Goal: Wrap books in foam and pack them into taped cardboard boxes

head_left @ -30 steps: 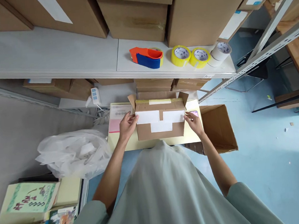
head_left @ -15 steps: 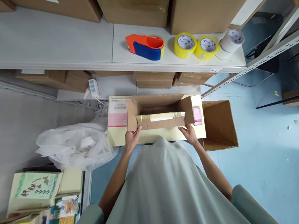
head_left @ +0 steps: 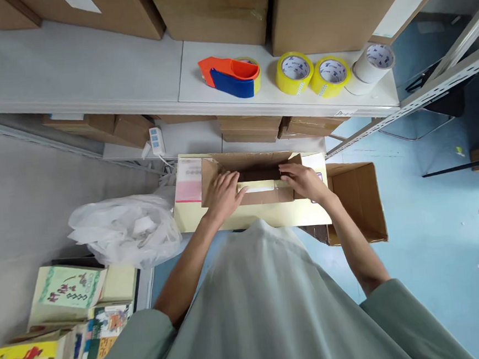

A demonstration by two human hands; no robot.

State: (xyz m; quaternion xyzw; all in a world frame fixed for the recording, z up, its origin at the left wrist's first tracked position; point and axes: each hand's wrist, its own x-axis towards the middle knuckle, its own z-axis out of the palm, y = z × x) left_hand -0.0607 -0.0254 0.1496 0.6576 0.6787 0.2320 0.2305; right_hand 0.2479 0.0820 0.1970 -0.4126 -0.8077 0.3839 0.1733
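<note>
An open cardboard box (head_left: 266, 197) stands on the pale yellow tabletop (head_left: 263, 217), its flaps spread and its dark inside facing up. Along its near edge runs a strip of tape with a white label (head_left: 260, 186). My left hand (head_left: 225, 194) is curled over the near left corner, thumb against the taped edge and fingers toward the inside. At the near right corner, my right hand (head_left: 305, 182) bends its fingers over the edge. What the fingertips touch inside the box is hidden. A pink and white sheet (head_left: 187, 181) lies left of the box.
Above, a grey shelf (head_left: 110, 68) carries an orange and blue tape dispenser (head_left: 231, 76), yellow tape rolls (head_left: 295, 73) and white rolls (head_left: 373, 64). An open carton (head_left: 355, 201) stands right of the table. A white plastic bag (head_left: 127, 230) and books (head_left: 69, 287) are at the left.
The box first showed its labelled side, then tipped so its opening faces up. Both hands have moved from its sides and lower front up onto the near edge.
</note>
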